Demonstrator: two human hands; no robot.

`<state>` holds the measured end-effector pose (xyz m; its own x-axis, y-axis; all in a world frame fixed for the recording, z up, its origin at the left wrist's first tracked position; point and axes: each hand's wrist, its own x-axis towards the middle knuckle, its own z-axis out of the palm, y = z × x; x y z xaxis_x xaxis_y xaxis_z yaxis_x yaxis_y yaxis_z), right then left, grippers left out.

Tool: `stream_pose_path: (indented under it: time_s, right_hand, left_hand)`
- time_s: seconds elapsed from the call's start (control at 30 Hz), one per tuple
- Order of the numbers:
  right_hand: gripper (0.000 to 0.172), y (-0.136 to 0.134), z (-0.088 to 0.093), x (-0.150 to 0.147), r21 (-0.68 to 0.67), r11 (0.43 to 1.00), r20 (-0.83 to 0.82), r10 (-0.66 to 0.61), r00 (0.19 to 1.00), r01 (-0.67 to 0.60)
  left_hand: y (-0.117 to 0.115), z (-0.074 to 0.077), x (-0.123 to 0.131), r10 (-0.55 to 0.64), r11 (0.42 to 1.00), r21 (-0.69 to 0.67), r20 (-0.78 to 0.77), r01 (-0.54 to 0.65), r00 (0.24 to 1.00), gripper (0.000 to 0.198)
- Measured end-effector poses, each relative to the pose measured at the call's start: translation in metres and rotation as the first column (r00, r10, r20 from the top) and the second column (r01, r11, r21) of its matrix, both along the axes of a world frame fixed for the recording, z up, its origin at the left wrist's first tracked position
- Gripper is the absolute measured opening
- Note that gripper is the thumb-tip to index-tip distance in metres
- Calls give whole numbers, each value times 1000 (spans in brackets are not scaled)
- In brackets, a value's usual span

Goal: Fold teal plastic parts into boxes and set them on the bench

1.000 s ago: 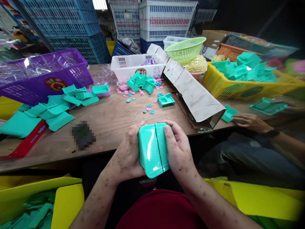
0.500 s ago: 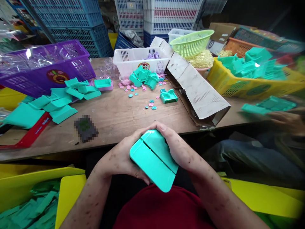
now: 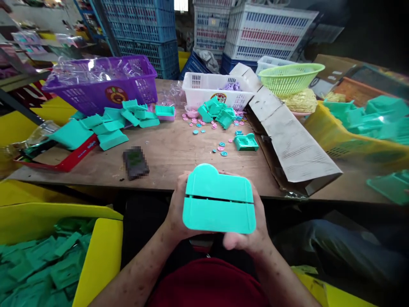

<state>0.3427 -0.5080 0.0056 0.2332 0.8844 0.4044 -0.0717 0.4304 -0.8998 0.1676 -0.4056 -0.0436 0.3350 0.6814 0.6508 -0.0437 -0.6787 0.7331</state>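
Note:
Between my two hands is a turquoise plastic case (image 3: 220, 217), held over the table's front edge. Its flat face points up at me, with a dark seam across the middle and a rounded bump at the upper left. My left hand (image 3: 177, 215) grips the left end, most fingers hidden behind it. On the right end my right hand (image 3: 260, 226) is closed, its thumb under the lower edge. Beyond lie a turquoise moulded part (image 3: 246, 143) and several small pink and blue discs (image 3: 221, 149). A heap of turquoise parts (image 3: 217, 111) sits farther back.
On the table (image 3: 166, 164) stand a purple basket (image 3: 92, 91), a white basket (image 3: 211, 87) and a long cardboard piece (image 3: 297, 147). A blurred-out dark object (image 3: 136, 163) lies left. Yellow bins (image 3: 99, 260) flank me; a yellow basket (image 3: 361, 138) holds turquoise parts.
The case has turned from a slant to nearly level, its bump now showing. My hands have shifted to its two ends. The view has swung left, and the co-worker's hand has left it.

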Motion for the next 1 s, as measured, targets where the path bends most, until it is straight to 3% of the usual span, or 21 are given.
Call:
stream_pose_path:
  time_s: [0.07, 0.13, 0.2, 0.27, 0.37, 0.5, 0.67, 0.8, 1.0]
  right_hand:
    - [107, 1, 4, -4, 10, 1000, -63, -29, 998, 30]
    - [85, 0, 7, -4, -23, 990, -74, -138, 988, 137]
    - [55, -1, 7, 0, -62, 964, -14, -261, 965, 259]
    - [46, -2, 6, 6, -97, 944, 33, -314, 949, 315]
    - [49, -3, 4, 14, -148, 956, -20, -260, 965, 254]
    - [53, -2, 6, 12, -155, 960, -57, -243, 968, 232]
    - [52, 5, 17, -2, -210, 919, -192, -373, 908, 333]
    - [54, 7, 19, -5, -290, 871, -186, -457, 870, 396]
    - [54, 12, 10, 1, -313, 871, -233, -457, 859, 378]
  left_hand:
    - [-2, 0, 6, 6, 998, 60, 29, -7, 1000, 95]
    - [-4, 5, 11, -2, 992, 123, 27, -1, 1000, 100]
    - [-6, 13, 12, -13, 985, 174, 3, 12, 1000, 119]
    - [-9, 26, 10, -35, 982, 186, -37, 41, 999, 142]
    - [-14, 47, 4, -78, 988, 125, -120, 93, 990, 164]
    - [-21, 60, 1, -73, 992, 97, -121, 85, 990, 149]
    - [-21, 56, 6, 23, 987, 161, -85, -9, 996, 142]
    - [-15, 48, 8, 50, 978, 205, -75, -33, 996, 144]
    - [-13, 47, 13, -24, 999, 38, -123, 29, 992, 143]
